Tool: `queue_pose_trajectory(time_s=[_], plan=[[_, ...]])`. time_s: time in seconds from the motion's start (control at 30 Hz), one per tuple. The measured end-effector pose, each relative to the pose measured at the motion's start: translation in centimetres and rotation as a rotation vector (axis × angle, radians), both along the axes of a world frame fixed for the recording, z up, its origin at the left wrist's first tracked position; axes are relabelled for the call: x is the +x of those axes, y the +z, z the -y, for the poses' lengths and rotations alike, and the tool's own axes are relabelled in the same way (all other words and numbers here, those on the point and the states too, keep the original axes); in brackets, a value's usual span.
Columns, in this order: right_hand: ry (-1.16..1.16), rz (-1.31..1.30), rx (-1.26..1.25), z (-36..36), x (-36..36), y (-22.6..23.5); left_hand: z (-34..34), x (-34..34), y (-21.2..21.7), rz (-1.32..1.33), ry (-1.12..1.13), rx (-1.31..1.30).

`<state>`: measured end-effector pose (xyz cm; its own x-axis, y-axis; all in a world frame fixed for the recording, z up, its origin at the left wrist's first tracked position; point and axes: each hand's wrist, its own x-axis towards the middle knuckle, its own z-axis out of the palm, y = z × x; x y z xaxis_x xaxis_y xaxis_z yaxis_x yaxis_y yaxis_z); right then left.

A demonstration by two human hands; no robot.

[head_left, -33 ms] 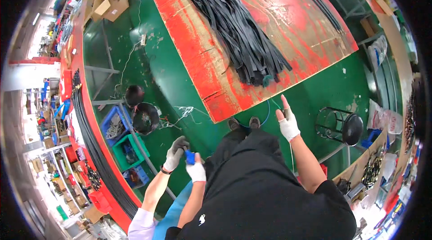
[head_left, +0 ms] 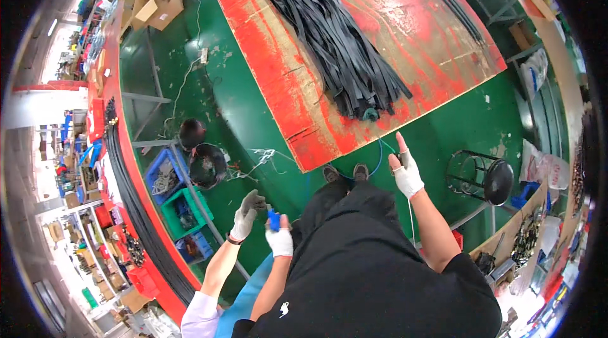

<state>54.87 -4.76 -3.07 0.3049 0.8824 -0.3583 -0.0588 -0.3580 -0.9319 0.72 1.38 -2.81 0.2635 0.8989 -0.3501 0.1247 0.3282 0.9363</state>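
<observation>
**Gloved hands working a blue tool beside the red bench**

The person's left hand (head_left: 279, 240), in a white glove, is closing around a small blue tool (head_left: 273, 218) that is sticking up from its grip. A co-worker's hand (head_left: 246, 214) in a grey glove is reaching in just beside it, fingers curled near the tool's tip. The person's right hand (head_left: 406, 171), also white-gloved, is lifting well apart from the left, one finger pointing up and the rest curled narrowly; a thin blue cord (head_left: 379, 155) is running just beside it, though whether the hand is pinching it cannot be told. Beyond the shoes, a pile of long black strips (head_left: 335, 40) is lying on the red table (head_left: 266, 53). A black round stool (head_left: 484, 176) is standing to the right on the green floor (head_left: 240, 110). To the left, a green crate (head_left: 180, 211) and a blue crate (head_left: 161, 176) are sitting under a bench, and open brown cardboard boxes (head_left: 155, 2) are resting far off at the upper left.
</observation>
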Motion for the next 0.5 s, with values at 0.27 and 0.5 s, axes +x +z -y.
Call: queue_pose_trajectory(time_s=[0.27, 0.5], plan=[[0.213, -0.446, -0.117, -0.5, 0.9, 2.7, -0.1, 14.2, 1.5, -0.188, 0.259, -0.141], [-0.039, -0.049, -0.046, -3.7, -3.5, 1.4, -15.5, 18.9, -2.6, -0.165, 0.09, -0.038]])
